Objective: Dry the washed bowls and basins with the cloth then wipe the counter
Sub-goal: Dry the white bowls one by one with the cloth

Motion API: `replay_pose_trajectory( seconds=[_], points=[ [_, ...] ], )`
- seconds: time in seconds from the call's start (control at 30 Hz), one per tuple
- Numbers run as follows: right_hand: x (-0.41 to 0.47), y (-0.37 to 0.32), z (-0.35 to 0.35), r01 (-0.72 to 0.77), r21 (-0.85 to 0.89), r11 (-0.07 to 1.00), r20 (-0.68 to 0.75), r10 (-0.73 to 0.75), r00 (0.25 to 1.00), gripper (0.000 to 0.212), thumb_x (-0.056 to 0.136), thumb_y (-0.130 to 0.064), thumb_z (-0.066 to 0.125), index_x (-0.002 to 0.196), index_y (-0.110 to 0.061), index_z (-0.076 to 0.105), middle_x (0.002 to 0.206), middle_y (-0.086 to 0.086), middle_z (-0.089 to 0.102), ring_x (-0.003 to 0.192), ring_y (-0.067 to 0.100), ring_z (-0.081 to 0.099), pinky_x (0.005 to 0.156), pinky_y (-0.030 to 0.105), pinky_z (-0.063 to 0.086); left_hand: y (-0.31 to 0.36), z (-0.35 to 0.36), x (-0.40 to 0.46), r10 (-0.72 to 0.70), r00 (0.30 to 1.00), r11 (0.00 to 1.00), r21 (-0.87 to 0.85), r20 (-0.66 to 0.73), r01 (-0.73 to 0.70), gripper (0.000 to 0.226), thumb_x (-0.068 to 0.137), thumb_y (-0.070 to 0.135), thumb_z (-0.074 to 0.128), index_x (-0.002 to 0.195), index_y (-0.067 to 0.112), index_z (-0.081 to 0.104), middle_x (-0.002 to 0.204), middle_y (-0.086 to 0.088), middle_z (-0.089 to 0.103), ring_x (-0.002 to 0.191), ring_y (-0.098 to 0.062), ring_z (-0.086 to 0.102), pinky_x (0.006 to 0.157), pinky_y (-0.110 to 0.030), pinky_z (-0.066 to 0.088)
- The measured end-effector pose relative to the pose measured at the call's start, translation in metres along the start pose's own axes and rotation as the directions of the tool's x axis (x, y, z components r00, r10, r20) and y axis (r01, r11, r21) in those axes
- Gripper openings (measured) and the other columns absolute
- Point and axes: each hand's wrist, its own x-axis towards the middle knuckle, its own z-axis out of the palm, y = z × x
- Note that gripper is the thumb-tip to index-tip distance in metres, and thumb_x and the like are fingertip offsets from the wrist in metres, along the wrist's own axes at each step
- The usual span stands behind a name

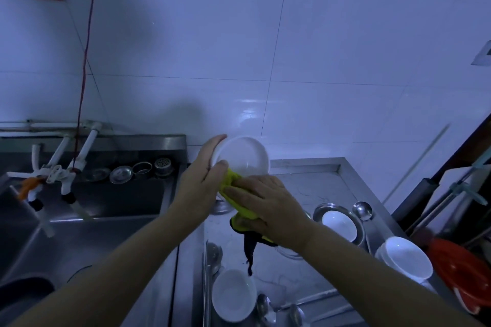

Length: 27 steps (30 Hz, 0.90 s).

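My left hand [202, 183] grips a white bowl [243, 155] by its left rim and holds it tilted above the steel counter [313, 188]. My right hand [268, 202] holds a yellow cloth [231, 180] bunched against the bowl's lower edge, and a dark end of the cloth hangs down below the hand. More white bowls lie on the counter: one near the front [233, 295], one inside a steel basin [338, 224], and a stack at the right [406, 257].
A steel sink [106, 210] with white taps [63, 172] lies to the left, with strainers along its back ledge. Steel ladles and spoons [362, 210] lie among the bowls. A red basin [462, 271] and long-handled tools stand at the far right.
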Motion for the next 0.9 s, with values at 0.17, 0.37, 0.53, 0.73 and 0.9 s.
replay_pose_trajectory(
  seconds=[0.17,0.37,0.53,0.73,0.9],
  points=[
    [0.004,0.029,-0.023,0.142,-0.134,0.981,0.140,-0.123,0.982,0.035,0.091,-0.032,0.054,0.111,-0.008,0.067,0.114,0.009,0.066,0.103,0.027,0.062,0.098,0.032,0.037,0.001,-0.006,0.003,-0.050,0.992,0.994,0.105,0.117,0.037,0.040,0.077,0.033,0.043,0.115,0.043,0.048,0.102,0.011,0.057,0.090,-0.014,0.056,0.069,-0.031,0.047],
    [0.028,0.001,-0.017,-0.224,-0.022,0.974,-0.048,0.223,0.974,0.041,0.072,-0.010,0.070,0.111,-0.003,0.066,0.112,0.012,0.067,0.102,0.032,0.062,0.091,0.040,0.048,0.000,0.006,-0.001,-0.083,0.985,0.990,-0.104,0.154,0.100,0.042,0.080,0.031,0.045,0.122,0.033,0.051,0.109,0.003,0.062,0.100,-0.016,0.059,0.084,-0.031,0.049],
    [0.039,-0.024,-0.018,-0.215,0.095,0.972,-0.008,0.217,0.976,0.028,0.088,-0.023,0.055,0.114,-0.014,0.063,0.118,0.000,0.060,0.103,0.022,0.054,0.091,0.034,0.039,-0.003,0.001,-0.002,-0.082,0.990,0.966,-0.234,0.117,0.108,0.031,0.090,0.034,0.045,0.121,0.034,0.050,0.114,0.009,0.059,0.102,-0.001,0.057,0.082,-0.018,0.046],
    [0.013,-0.020,-0.017,-0.015,0.043,0.999,0.080,0.012,0.997,0.033,0.082,-0.024,0.062,0.113,-0.014,0.067,0.120,0.001,0.064,0.111,0.022,0.057,0.097,0.036,0.040,-0.003,-0.015,0.006,-0.026,0.992,0.983,-0.180,0.125,0.049,0.035,0.083,0.031,0.043,0.116,0.033,0.056,0.111,0.009,0.061,0.099,-0.008,0.059,0.076,-0.019,0.049],
    [0.005,0.012,-0.024,0.328,-0.187,0.926,0.128,-0.308,0.943,0.014,0.095,-0.020,0.059,0.100,-0.015,0.071,0.107,0.003,0.069,0.098,0.022,0.064,0.092,0.036,0.049,-0.003,-0.027,0.018,-0.137,0.915,0.990,0.091,0.379,0.111,0.038,0.074,0.033,0.045,0.108,0.046,0.057,0.104,0.005,0.060,0.094,-0.025,0.059,0.068,-0.037,0.052]
  ],
)
